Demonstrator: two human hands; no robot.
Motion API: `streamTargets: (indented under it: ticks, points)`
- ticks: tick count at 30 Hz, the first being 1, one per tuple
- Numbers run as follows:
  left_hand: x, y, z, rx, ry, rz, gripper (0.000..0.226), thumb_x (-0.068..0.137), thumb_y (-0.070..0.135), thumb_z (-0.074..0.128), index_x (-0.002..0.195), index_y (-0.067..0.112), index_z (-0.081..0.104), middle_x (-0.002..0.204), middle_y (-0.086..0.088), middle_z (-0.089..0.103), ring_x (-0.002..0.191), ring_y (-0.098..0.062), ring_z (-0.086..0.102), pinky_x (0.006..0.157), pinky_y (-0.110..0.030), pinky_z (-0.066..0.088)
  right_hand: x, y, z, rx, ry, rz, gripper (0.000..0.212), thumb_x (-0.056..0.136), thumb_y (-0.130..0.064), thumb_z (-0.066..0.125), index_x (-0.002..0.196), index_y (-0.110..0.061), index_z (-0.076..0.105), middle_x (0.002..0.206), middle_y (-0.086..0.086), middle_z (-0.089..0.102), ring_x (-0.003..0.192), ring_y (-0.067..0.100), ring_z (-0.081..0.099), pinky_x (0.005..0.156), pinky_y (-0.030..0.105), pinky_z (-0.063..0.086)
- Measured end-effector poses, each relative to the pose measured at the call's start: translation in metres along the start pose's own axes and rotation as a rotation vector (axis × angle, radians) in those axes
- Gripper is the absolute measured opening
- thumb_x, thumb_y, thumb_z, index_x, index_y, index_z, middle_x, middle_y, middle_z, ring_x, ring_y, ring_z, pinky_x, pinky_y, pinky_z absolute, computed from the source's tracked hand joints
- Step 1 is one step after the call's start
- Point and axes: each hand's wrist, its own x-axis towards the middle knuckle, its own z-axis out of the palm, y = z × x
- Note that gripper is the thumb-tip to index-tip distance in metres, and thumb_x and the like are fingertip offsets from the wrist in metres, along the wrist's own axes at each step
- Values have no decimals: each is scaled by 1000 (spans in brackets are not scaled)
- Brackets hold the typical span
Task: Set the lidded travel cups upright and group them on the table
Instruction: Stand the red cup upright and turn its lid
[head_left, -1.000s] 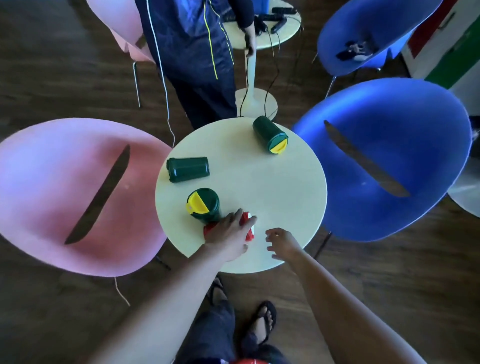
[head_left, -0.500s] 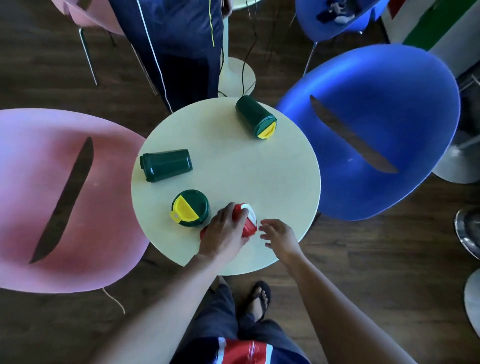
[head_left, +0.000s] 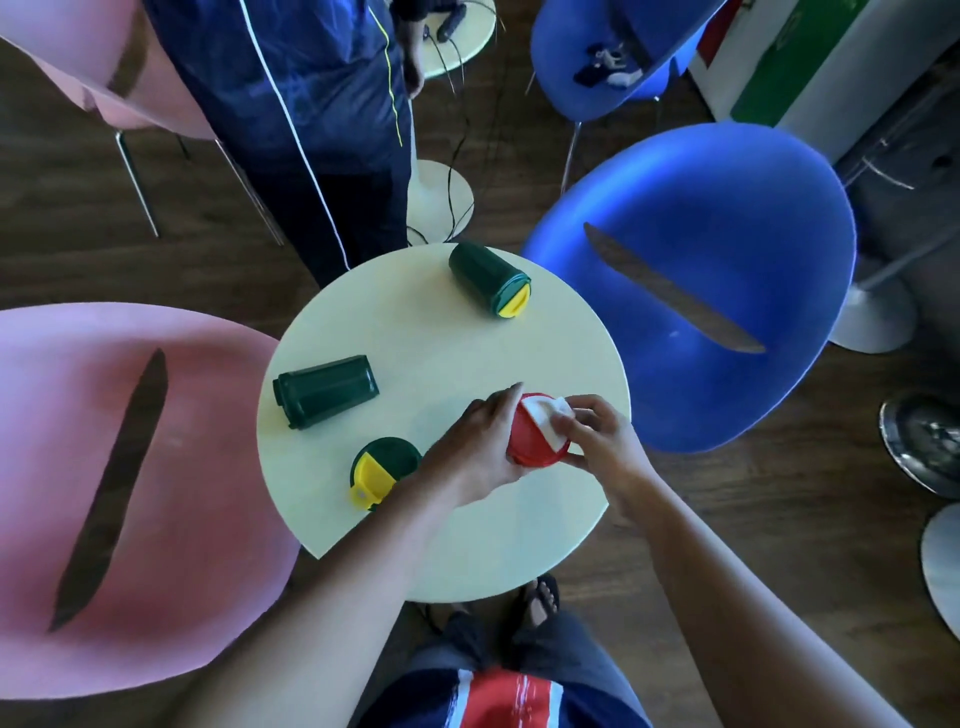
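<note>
Table (head_left: 467, 332): round, pale, bearing all four cups; taken as landmark.
Green cup at far edge (head_left: 489, 279): lying on its side, yellow flap toward table middle; not yet righted.
Green cup at left edge (head_left: 325, 391): on its side too; not yet righted.
Green cup near front-left edge (head_left: 383, 468): upright (lid up); done.
Red cup (head_left: 537, 431): right of table middle, lid tilted up, apparently being stood up.
Left hand (head_left: 478, 452): wrapped around red cup's side.
Right hand (head_left: 597, 441): fingers closed on its lid rim.
Remaining: two cups, then grouping.

3 green cups (head_left: 326, 391), 1 red cup (head_left: 535, 441), 1 round table (head_left: 441, 338), 2 blue chairs (head_left: 727, 260), 2 pink chairs (head_left: 197, 467).
</note>
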Motion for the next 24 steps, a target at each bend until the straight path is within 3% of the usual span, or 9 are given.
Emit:
streamTargets:
  ticks: [4,9,15,19,24]
  points:
    - [17,-2,-22,171,-54,7,91,81,33,74,154,20,23,157,-1,39,135,-27,42,106,-40,42,15,2,10,-6,63,-16,11,88,-12,70,96,-12,62,101,9,69,87,22,70,80,40,61]
    - [27,-3,-36,297,-85,-44,88,83,31,69,156,21,22,152,-7,45,130,-33,46,103,-41,41,33,7,26,35,126,-3,14,87,-11,70,96,-12,60,100,9,68,82,18,69,74,34,62]
    - [39,-11,-45,205,-132,-179,89,79,26,72,153,28,22,144,-9,52,129,-32,48,101,-44,47,45,16,39,74,173,21,25,84,-16,72,106,-14,59,110,11,68,90,23,70,79,42,61]
    - [41,-16,-45,198,-137,-187,105,66,57,82,151,30,26,154,1,39,135,-27,44,108,-43,42,43,24,46,88,192,30,37,82,-23,74,116,-19,58,105,2,67,86,16,70,85,46,60]
    - [40,-23,-45,116,-124,-202,101,62,48,86,147,25,38,145,-2,49,132,-27,47,107,-43,42,39,28,44,43,151,32,20,82,-28,74,98,-27,63,99,3,66,82,14,69,90,47,57]
